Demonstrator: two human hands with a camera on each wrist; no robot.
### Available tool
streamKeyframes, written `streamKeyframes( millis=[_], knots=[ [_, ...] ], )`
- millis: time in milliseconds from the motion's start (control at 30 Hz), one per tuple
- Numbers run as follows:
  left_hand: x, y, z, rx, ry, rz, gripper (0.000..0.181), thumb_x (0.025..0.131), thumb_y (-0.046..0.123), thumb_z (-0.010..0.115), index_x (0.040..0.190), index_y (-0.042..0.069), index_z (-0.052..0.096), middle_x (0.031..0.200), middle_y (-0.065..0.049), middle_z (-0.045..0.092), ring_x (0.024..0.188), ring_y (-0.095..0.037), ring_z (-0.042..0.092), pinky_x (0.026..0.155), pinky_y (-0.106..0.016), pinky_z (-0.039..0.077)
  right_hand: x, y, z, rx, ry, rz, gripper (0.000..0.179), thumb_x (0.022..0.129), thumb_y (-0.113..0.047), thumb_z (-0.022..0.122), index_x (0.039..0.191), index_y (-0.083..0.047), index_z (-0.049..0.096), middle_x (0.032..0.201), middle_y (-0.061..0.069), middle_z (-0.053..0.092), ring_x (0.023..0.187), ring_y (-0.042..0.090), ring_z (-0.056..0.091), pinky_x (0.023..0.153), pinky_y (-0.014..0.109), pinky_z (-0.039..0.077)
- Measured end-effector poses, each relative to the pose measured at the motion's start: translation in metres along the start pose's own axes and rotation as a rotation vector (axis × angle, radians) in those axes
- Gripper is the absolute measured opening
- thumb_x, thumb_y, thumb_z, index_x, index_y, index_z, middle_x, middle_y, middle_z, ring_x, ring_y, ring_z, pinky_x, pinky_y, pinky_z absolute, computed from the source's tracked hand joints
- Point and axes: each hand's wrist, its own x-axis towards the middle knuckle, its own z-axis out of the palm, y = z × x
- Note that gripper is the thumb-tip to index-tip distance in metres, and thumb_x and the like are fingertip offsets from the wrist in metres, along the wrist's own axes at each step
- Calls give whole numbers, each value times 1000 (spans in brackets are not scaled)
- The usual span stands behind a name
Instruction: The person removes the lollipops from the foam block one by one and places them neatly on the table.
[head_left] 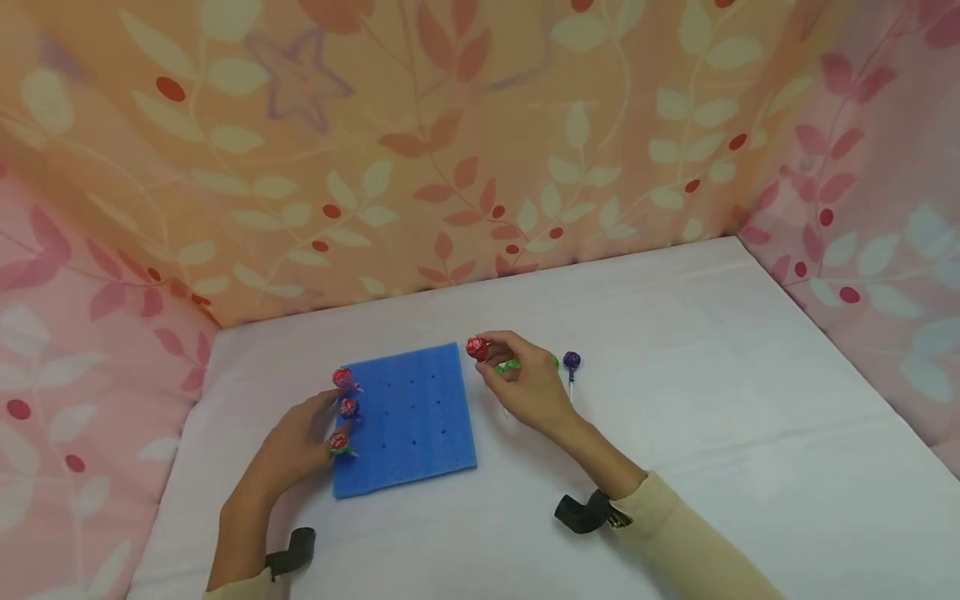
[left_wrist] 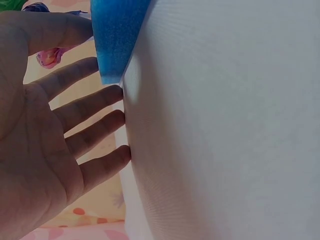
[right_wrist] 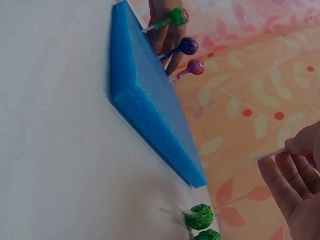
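A red-wrapped lollipop (head_left: 476, 347) is pinched between the thumb and fingers of my right hand (head_left: 536, 385), just off the far right corner of a blue foam board (head_left: 423, 462). Its white stick (right_wrist: 271, 153) shows in the right wrist view. Along the board's left side stand a pink lollipop (head_left: 342, 377), a purple one (head_left: 348, 407) and a green-and-red one (head_left: 339, 442), sticks in the foam. My left hand (head_left: 288, 450) is at that edge, its fingers spread and fairly straight, thumb and fingertips right at the board's side in the left wrist view.
Green lollipops (right_wrist: 200, 216) lie on the white table (head_left: 675, 350) below my right hand, partly hidden by it in the head view. Beside them lies a dark purple lollipop (head_left: 572, 361). Rows of small holes dot the board. Patterned curtains (head_left: 465, 150) enclose the table's back and sides.
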Motion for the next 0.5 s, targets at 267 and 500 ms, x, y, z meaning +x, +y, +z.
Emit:
streamKeyframes(
  millis=[267, 500],
  knots=[
    [-1, -4, 3, 17, -5, -30, 71, 96, 30, 72, 159, 11, 45, 162, -24, 49, 151, -54, 39, 119, -78, 33, -6, 4, -2, 2, 7, 29, 39, 94, -3, 77, 131, -7, 68, 108, 11, 78, 95, 21, 76, 78, 19, 65],
    [3, -3, 2, -5, 1, -13, 71, 97, 31, 72, 160, 13, 44, 163, -22, 48, 153, -52, 38, 120, -78, 31, -5, 7, -12, -29, 22, 57, 41, 93, -4, 78, 133, -9, 67, 107, 8, 78, 96, 19, 75, 79, 31, 68]
  ],
)
